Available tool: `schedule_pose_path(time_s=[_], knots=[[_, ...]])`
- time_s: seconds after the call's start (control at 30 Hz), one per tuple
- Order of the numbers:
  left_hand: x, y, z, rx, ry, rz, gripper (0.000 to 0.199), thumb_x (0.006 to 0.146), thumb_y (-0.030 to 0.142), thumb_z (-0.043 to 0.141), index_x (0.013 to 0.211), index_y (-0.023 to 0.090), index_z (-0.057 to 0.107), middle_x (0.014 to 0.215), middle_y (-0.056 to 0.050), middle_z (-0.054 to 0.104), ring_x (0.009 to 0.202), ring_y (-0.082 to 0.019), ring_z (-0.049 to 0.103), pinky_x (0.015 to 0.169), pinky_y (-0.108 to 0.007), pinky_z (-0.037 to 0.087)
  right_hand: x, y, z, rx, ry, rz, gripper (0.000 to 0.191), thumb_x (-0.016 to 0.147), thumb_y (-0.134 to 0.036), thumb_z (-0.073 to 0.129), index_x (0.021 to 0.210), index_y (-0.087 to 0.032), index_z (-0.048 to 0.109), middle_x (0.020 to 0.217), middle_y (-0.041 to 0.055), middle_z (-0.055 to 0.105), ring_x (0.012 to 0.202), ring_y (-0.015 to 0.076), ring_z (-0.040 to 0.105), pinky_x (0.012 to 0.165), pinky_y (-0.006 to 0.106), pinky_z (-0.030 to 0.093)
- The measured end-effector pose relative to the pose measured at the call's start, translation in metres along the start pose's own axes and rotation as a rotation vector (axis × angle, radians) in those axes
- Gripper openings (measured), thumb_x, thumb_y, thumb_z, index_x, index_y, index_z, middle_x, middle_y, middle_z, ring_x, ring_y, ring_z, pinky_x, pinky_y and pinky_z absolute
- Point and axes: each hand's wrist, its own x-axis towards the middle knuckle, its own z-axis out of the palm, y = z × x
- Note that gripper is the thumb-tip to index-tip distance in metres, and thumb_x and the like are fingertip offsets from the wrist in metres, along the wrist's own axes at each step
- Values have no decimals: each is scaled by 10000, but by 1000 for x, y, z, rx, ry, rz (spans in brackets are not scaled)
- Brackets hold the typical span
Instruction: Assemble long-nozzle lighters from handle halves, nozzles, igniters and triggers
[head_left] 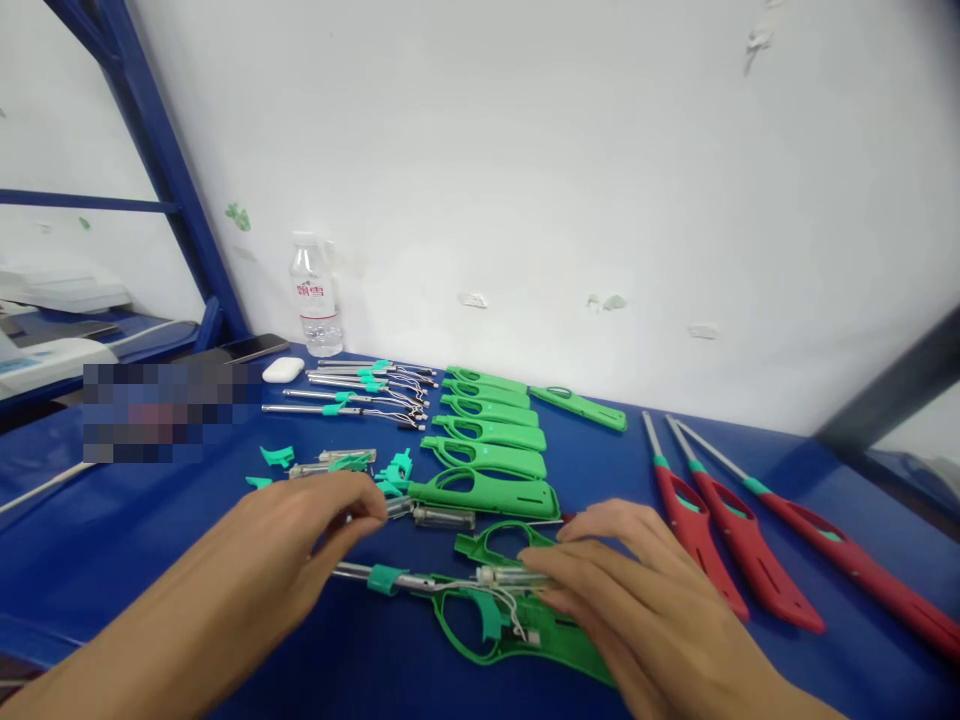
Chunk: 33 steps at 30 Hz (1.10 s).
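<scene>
My right hand (pixel 630 590) grips a clear lighter fuel tank (pixel 514 577) over an open green lighter shell half (pixel 559 635). In that shell lie a metal lighter tube (pixel 401 580) with a teal collar, thin white wires and a teal trigger (pixel 489 615). Another green shell half (pixel 472 546) sits just behind, partly covered by my right fingers. My left hand (pixel 322 520) has its fingers pinched together beside loose clear tanks (pixel 444 517) and teal triggers (pixel 395 470). Whatever is between its fingertips, if anything, is hidden.
Behind are a row of green shell halves (pixel 487 460) and several metal tubes with wires (pixel 300 409). Red lighters (pixel 772 570) lie at right. A water bottle (pixel 318 310), white case (pixel 283 370) and phone (pixel 256 347) stand near the white wall (pixel 525 180).
</scene>
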Motion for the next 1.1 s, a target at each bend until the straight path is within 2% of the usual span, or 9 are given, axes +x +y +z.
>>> schedule_pose_path(time_s=[0.17, 0.3, 0.43, 0.53, 0.63, 0.77, 0.93, 1.1], knots=[[-3, 26, 30, -229, -21, 26, 220, 1024, 288, 691, 952, 319, 896, 905, 42, 903, 713, -166, 795, 635, -228, 527, -2, 3, 1, -38, -33, -79, 429, 1325, -206, 375, 1399, -195, 798, 970, -5, 870, 924, 178, 783, 930, 303, 578], [-6, 32, 42, -337, -111, -3, 230, 1065, 294, 698, 1026, 353, 917, 977, 57, 905, 836, -155, 821, 689, -202, 543, -3, 2, -1, -1, -49, -45, 340, 1309, -207, 467, 1343, -220, 805, 992, -11, 870, 957, 180, 784, 973, 296, 574], [-3, 39, 45, -456, -126, -49, 215, 1022, 350, 727, 984, 367, 938, 945, 55, 911, 838, -166, 830, 722, -214, 560, -1, -2, -4, 48, -57, -21, 275, 1311, -233, 503, 1318, -211, 777, 1040, -6, 881, 990, 169, 807, 1017, 304, 573], [0, 47, 45, -529, -118, -155, 169, 958, 421, 780, 938, 347, 930, 903, 38, 907, 792, -181, 822, 669, -217, 550, -1, -3, -4, 59, -59, -28, 274, 1324, -262, 484, 1298, -223, 754, 1068, -21, 899, 992, 154, 831, 1063, 313, 550], [1, 53, 43, -549, -126, -225, 219, 934, 472, 767, 848, 322, 901, 850, 17, 882, 751, -189, 790, 626, -220, 528, -2, -1, -3, 38, -49, -51, 270, 1328, -269, 486, 1309, -227, 751, 1069, -38, 912, 968, 142, 844, 1079, 315, 528], [-2, 58, 42, -605, -143, -253, 248, 925, 482, 747, 837, 329, 921, 872, -1, 892, 791, -200, 791, 676, -218, 569, -4, 4, -2, 13, -55, -71, 339, 1336, -250, 439, 1331, -218, 776, 1070, -34, 918, 956, 144, 849, 1053, 324, 527], [-6, 62, 44, -657, -157, -271, 272, 922, 500, 745, 858, 311, 932, 809, -17, 863, 702, -192, 710, 640, -234, 555, -7, 3, -1, 26, -69, -64, 307, 1321, -222, 473, 1346, -191, 777, 1092, -12, 914, 975, 163, 837, 1041, 336, 537], [-4, 64, 45, -698, -136, -305, 264, 920, 517, 789, 876, 279, 895, 861, -33, 843, 788, -215, 750, 676, -244, 585, -4, 3, 3, 12, -80, -62, 288, 1317, -212, 483, 1367, -186, 765, 1092, -13, 911, 970, 166, 835, 1030, 344, 543]])
